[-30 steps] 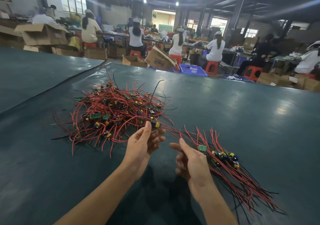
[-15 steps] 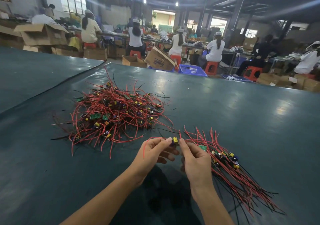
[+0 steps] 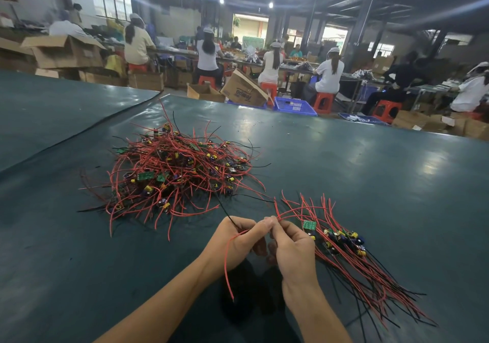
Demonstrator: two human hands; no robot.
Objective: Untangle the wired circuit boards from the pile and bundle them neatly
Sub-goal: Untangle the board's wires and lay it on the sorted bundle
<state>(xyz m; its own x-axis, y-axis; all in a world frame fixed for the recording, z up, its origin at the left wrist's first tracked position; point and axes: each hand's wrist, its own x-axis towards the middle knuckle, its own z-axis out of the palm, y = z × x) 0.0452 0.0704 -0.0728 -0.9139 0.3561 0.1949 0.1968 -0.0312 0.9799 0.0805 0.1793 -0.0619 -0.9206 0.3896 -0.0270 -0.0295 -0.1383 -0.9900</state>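
My left grip (image 3: 238, 242) and right grip (image 3: 293, 250) are both pinched on one red wire (image 3: 227, 258), so I'd slide the black wire (image 3: 223, 209) slowly out of the pile (image 3: 174, 173) up left, then lay it flush on the bundle (image 3: 341, 239) just right.

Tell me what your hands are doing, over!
Left hand and right hand both pinching red wires. Tangled pile left, sorted bundle right. Black wire runs toward pile, may snag.

The sheet (image 3: 370, 184) over my table was smooth and glossy, like vinyl, throwing back pale glare. The red wire (image 3: 225, 266) I pinched had sleek plastic insulation. Beyond, the boxes (image 3: 244, 92) were matt brown cardboard, the blue crate (image 3: 293, 106) moulded plastic.
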